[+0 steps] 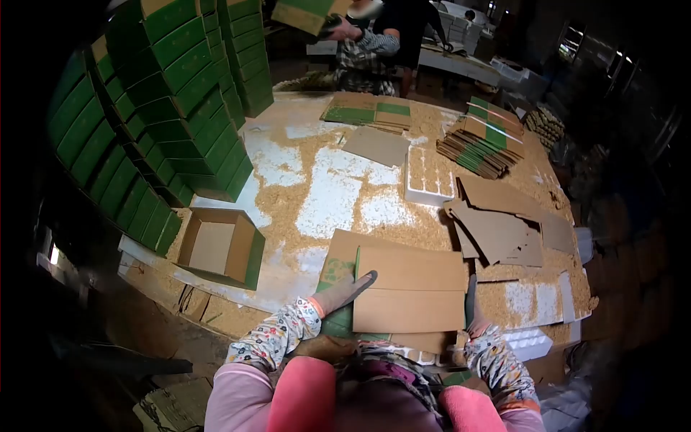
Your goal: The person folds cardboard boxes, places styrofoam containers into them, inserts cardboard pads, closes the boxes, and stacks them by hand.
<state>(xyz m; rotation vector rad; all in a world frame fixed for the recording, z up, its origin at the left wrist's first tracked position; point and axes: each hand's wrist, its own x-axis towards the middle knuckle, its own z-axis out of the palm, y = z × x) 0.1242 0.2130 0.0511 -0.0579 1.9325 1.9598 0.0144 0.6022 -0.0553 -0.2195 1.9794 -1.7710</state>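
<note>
In front of my body, a brown and green cardboard box [410,288] is held with a plain brown side facing up. My left hand [344,292], in a dark-tipped glove, grips its left edge with a finger or thumb laid over the top. Along the right edge lies my gloved right hand [473,309], its fingers pressed against the cardboard and partly hidden. A green-printed flap [337,270] shows beneath on the left. An open-topped cardboard box [219,245] stands on the table to the left of my hands.
Tall stacks of green boxes [183,93] line the left side. Flat cardboard sheets [504,234] lie at right, near a white foam tray [430,176] and a strapped bundle of flat boxes [486,137]. Crumbly tan material covers the table [327,198]. Across it, another person [367,47] holds a box.
</note>
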